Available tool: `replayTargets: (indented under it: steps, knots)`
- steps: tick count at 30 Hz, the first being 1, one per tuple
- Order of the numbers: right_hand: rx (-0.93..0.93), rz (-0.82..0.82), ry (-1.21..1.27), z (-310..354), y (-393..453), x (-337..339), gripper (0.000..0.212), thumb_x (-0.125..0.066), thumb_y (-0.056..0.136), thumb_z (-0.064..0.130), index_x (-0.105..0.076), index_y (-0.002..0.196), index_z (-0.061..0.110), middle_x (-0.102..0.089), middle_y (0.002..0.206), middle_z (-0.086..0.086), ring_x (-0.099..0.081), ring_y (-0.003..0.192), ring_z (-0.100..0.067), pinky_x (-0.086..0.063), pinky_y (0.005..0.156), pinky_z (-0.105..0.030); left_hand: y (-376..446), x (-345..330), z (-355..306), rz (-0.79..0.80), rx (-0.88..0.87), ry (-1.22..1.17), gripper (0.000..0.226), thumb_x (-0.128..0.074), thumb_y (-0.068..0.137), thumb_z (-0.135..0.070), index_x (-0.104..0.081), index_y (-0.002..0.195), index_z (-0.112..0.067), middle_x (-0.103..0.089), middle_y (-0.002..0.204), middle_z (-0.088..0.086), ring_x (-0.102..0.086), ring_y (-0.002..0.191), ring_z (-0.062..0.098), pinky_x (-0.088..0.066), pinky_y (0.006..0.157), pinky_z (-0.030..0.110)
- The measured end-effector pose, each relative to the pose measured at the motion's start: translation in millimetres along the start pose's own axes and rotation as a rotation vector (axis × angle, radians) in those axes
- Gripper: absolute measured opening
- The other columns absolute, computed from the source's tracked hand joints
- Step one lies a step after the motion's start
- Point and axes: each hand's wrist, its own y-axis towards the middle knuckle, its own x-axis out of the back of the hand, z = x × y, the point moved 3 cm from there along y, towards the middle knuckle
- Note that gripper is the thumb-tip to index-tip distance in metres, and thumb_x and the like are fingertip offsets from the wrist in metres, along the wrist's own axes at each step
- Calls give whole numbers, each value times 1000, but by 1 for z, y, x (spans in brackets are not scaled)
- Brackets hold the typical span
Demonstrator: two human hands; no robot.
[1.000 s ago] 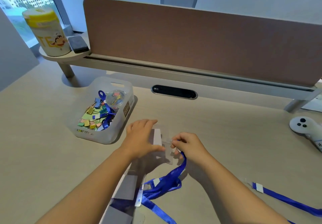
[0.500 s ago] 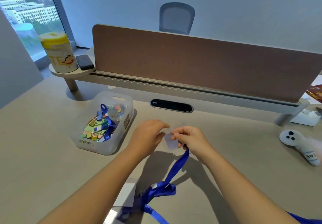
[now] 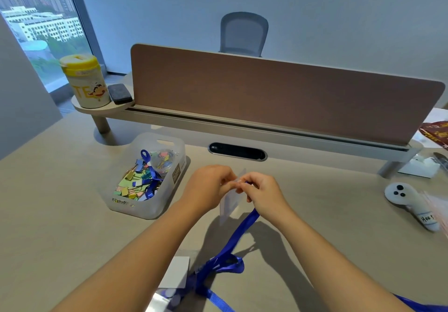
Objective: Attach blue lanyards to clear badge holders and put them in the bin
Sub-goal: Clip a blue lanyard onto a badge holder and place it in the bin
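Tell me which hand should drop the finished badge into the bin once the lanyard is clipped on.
Probably the left hand. The bin sits on its side of the desk, and it already pinches the clear badge holder. The right hand would have to cross over, trailing the blue lanyard.

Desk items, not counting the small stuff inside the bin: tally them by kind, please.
Blue lanyards outside the bin: 2
Clear badge holder held up: 1
Clear bin: 1
Yellow-lidded canister: 1
White controller: 1
Total: 6
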Motion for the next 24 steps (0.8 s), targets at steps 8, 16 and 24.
replayTargets:
  steps: [8, 16, 24]
  knots:
    - [21, 37, -45, 2, 0, 1, 28, -45, 92, 9, -51, 70, 26, -54, 69, 8, -46, 62, -1, -36, 60, -14, 1, 3, 2, 37, 80, -149, 21, -58, 83, -25, -67, 86, -7, -71, 89, 14, -62, 82, 25, -50, 74, 38]
    - [6, 12, 9, 2, 0, 0, 33, -44, 92, 6, -51, 67, 27, -55, 68, 7, -46, 56, -2, -38, 53, -9, 1, 5, 0, -39, 74, -223, 18, -53, 86, -15, -64, 83, -2, -68, 84, 19, -57, 75, 25, -46, 71, 36]
    - [-46, 11, 253, 15, 3, 6, 27, -44, 92, 6, -57, 71, 17, -54, 64, 0, -44, 43, -4, -38, 40, -9, 0, 9, 1, 0, 109, -475, 19, -56, 83, -18, -58, 100, -10, -59, 88, 0, -57, 89, 19, -49, 82, 35]
